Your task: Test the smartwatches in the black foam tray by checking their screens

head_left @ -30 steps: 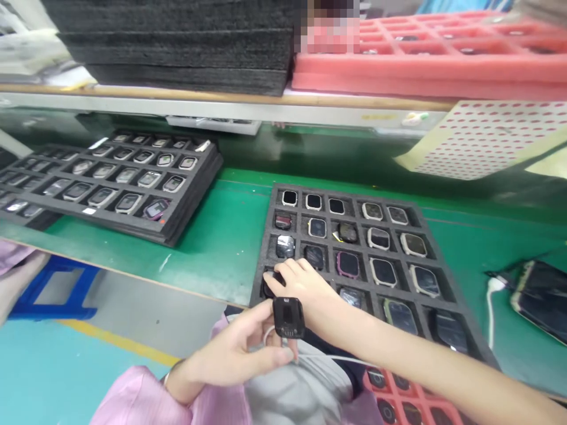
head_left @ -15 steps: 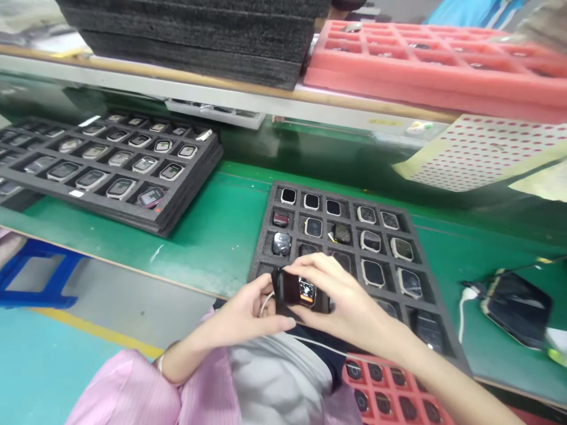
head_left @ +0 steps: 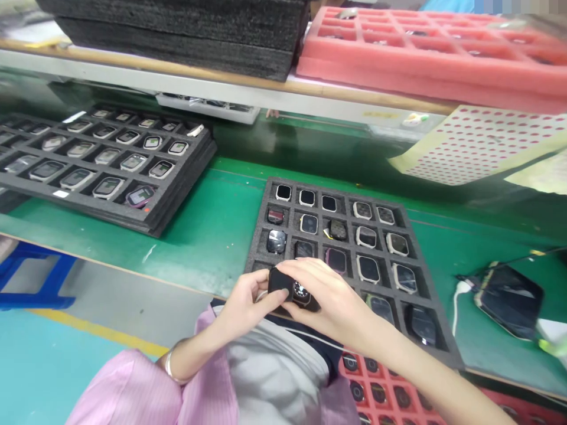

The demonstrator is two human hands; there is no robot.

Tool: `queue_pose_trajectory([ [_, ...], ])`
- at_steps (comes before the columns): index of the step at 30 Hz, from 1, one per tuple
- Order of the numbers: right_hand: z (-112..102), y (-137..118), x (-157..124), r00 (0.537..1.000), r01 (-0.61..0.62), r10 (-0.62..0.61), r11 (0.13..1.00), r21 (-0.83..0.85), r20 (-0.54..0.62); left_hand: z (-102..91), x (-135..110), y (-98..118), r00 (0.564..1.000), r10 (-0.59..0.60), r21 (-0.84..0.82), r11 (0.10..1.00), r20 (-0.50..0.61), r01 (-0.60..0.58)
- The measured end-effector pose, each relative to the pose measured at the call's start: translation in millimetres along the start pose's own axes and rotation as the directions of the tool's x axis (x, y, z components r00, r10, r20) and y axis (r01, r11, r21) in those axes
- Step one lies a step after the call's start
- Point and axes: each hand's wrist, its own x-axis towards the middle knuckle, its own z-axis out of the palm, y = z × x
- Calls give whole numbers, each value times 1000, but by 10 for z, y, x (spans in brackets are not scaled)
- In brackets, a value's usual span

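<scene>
Over the front edge of a dark foam tray (head_left: 443,330), both hands are together. My left hand (head_left: 248,301) is closed round a black, flat, rounded device (head_left: 278,283), its thumb lying across the face; a white cable (head_left: 287,330) runs by these fingers. Just right of that device is a smartwatch (head_left: 302,292) with a lit dial, gripped by my right hand (head_left: 323,289), whose fingers arch over the top. Whether the black device and the watch are joined, I cannot tell. Several smartwatches (head_left: 367,268) lie in the tray's compartments beyond my hands.
More watches fill a stacked dark tray (head_left: 177,183) on the left. A phone-like device (head_left: 509,301) with a white plug lies at right. Below my right forearm is a red tray (head_left: 367,401) of round dark pieces. A shelf (head_left: 212,71) crosses above, bearing a pink foam tray (head_left: 354,68).
The watch screen has changed from a coloured display with an orange band to a round dial. My left thumb has moved up onto the black device. The view has shifted slightly.
</scene>
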Motion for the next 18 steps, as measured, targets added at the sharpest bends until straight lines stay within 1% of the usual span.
queue_pose_trajectory([
  [2, 33, 13, -22, 999, -38, 39, 998, 40, -22, -14, -10, 17, 1000, -9, -26, 1000, 9, 10],
  [4, 59, 28, -43, 997, -72, 74, 993, 90, -14, -24, -23, 32, 999, -36, -56, 998, 16, 37],
  [6, 77, 43, -59, 996, -85, 85, 987, 138, 5, -29, -32, 42, 998, -58, -78, 995, 24, 59],
  [8, 89, 54, -69, 996, -84, 83, 983, 164, 9, -31, -32, 51, 998, -52, -77, 996, 27, 54],
  [12, 100, 62, -71, 996, -85, 83, 986, 146, 16, -37, -16, 58, 1000, -30, -29, 999, 10, 30],
  [18, 109, 79, -72, 997, -70, 71, 989, 129, -5, -41, -16, 22, 999, -42, -11, 999, 9, 43],
])
